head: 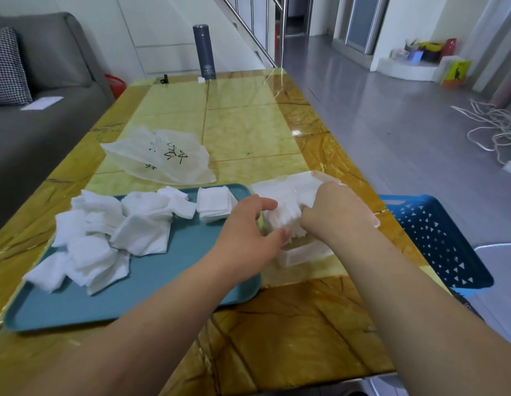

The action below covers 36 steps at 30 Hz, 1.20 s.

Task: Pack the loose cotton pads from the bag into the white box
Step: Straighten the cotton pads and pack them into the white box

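Both hands press pads (282, 212) into white box (302, 254) (near table edge)

A single head-worn view looks forward and down, close over the table (248, 130), floor beyond.

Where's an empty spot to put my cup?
Bare table lies between the bag and the flask, and along the near edge. Crowded: the tray of pads and the box under both hands.
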Motion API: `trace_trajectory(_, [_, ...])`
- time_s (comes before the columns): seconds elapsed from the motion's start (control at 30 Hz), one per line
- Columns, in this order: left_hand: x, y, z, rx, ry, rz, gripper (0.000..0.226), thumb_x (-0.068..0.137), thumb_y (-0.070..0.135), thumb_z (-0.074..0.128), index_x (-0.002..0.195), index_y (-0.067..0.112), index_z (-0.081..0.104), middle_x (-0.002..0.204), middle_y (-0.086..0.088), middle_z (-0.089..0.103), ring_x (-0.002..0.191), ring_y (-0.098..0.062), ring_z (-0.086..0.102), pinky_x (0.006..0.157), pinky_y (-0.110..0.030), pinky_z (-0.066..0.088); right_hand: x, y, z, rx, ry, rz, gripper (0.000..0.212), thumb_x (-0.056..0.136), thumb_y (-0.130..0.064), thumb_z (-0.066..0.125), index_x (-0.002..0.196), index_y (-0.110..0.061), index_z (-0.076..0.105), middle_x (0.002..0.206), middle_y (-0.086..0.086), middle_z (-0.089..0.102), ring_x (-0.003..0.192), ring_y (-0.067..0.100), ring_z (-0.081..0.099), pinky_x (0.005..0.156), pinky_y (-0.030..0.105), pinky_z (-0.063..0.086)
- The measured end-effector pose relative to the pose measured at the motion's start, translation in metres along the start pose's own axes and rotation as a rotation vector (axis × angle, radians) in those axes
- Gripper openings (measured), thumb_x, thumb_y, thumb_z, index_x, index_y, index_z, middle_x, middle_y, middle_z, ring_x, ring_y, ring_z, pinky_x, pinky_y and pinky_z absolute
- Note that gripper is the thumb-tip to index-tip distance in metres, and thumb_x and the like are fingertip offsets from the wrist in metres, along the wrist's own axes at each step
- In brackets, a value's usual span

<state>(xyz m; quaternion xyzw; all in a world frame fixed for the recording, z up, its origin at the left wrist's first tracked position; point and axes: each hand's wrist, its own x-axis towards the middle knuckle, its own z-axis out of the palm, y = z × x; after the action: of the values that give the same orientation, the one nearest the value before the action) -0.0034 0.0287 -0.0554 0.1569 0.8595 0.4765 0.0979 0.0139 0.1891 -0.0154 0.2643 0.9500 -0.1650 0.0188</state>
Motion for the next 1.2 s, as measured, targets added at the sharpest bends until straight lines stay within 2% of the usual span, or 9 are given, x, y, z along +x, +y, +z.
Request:
trace_trajectory(0.1, [0.000, -0.005, 0.001, -0.003, -0.005, 0.031, 0.049, 0.089, 0.042, 0.077, 0.134, 0.038, 0.057, 0.145, 0.025, 0.040, 0.145, -0.004, 0.036, 0.120, -0.041, 0.037, -0.007, -0.002, -0.001, -0.066, -0.030, -0.118, 0.019, 0.095, -0.029, 0.061, 0.093, -0.011, 0.057, 0.077, 0.001, 0.049, 0.083, 0.025, 0.052, 0.069, 0.036, 0.045])
trace_trajectory(0.27, [-0.001, -0.008, 0.002, 0.015, 0.002, 0.042, 0.050, 0.089, 0.046, 0.076, 0.135, 0.040, 0.056, 0.158, 0.019, 0.035, 0.149, -0.004, 0.032, 0.122, -0.043, 0.035, -0.008, -0.004, 0.001, -0.171, -0.118, -0.213, 0.022, 0.099, -0.033, 0.058, 0.109, -0.014, 0.062, 0.076, -0.003, 0.045, 0.086, 0.022, 0.053, 0.073, 0.031, 0.042])
trace_trajectory(0.43, [-0.002, -0.009, -0.006, 0.102, 0.007, 0.108, 0.049, 0.095, 0.052, 0.064, 0.141, 0.037, 0.054, 0.160, 0.015, 0.036, 0.149, -0.002, 0.029, 0.124, -0.039, 0.031, -0.011, 0.000, -0.007, -0.013, -0.085, -0.111, 0.011, 0.086, -0.019, 0.059, 0.079, -0.017, 0.050, 0.090, 0.004, 0.058, 0.088, 0.026, 0.061, 0.076, 0.039, 0.057])
trace_trajectory(0.53, [0.004, -0.011, -0.019, 0.140, 0.085, 0.146, 0.045, 0.098, 0.049, 0.061, 0.139, 0.031, 0.057, 0.158, 0.012, 0.041, 0.147, -0.007, 0.034, 0.123, -0.036, 0.030, -0.012, -0.002, -0.009, -0.012, -0.096, -0.099, 0.011, 0.086, -0.008, 0.057, 0.089, -0.016, 0.050, 0.101, 0.007, 0.060, 0.096, 0.028, 0.060, 0.075, 0.038, 0.054])
trace_trajectory(0.63, [0.024, -0.016, -0.043, 0.399, 0.164, 0.116, 0.045, 0.096, 0.040, 0.064, 0.139, 0.029, 0.058, 0.167, 0.001, 0.030, 0.155, -0.019, 0.022, 0.123, -0.034, 0.021, -0.013, -0.005, -0.011, -0.026, -0.067, -0.118, 0.015, 0.087, -0.004, 0.054, 0.093, -0.015, 0.047, 0.102, 0.005, 0.056, 0.097, 0.027, 0.055, 0.072, 0.036, 0.046])
trace_trajectory(0.77, [0.050, -0.034, -0.067, 0.900, -0.016, -0.018, 0.063, 0.098, 0.047, 0.051, 0.157, 0.034, 0.032, 0.174, -0.002, 0.005, 0.159, -0.031, -0.002, 0.127, -0.051, 0.008, -0.022, -0.019, -0.012, -0.045, -0.026, -0.161, 0.014, 0.088, -0.006, 0.052, 0.093, -0.016, 0.046, 0.100, 0.004, 0.052, 0.095, 0.025, 0.049, 0.071, 0.036, 0.042])
trace_trajectory(0.9, [0.042, -0.050, -0.070, 0.839, -0.145, 0.017, 0.062, 0.101, 0.043, 0.047, 0.159, 0.032, 0.027, 0.164, 0.001, 0.032, 0.148, -0.030, 0.034, 0.119, -0.045, 0.031, -0.032, -0.032, -0.009, 0.012, 0.014, -0.244, 0.018, 0.088, -0.003, 0.050, 0.101, -0.015, 0.055, 0.099, -0.001, 0.054, 0.100, 0.026, 0.050, 0.068, 0.032, 0.039])
trace_trajectory(1.03, [0.011, -0.051, -0.078, 0.784, -0.162, 0.054, 0.061, 0.099, 0.046, 0.053, 0.155, 0.030, 0.036, 0.154, 0.002, 0.043, 0.137, -0.027, 0.046, 0.111, -0.041, 0.040, -0.040, -0.051, 0.008, 0.247, -0.001, -0.440, 0.051, 0.089, -0.001, 0.054, 0.139, -0.012, 0.060, 0.143, 0.004, 0.058, 0.136, 0.024, 0.050, 0.111, 0.040, 0.044])
trace_trajectory(1.2, [-0.030, -0.051, -0.101, 0.646, -0.244, 0.040, 0.042, 0.107, 0.046, 0.041, 0.144, 0.031, 0.052, 0.141, 0.005, 0.054, 0.130, -0.020, 0.053, 0.110, -0.038, 0.042, -0.059, -0.074, 0.038, 0.374, -0.233, -0.548, 0.056, 0.092, -0.009, 0.058, 0.147, -0.018, 0.057, 0.150, 0.002, 0.058, 0.139, 0.018, 0.052, 0.117, 0.032, 0.041])
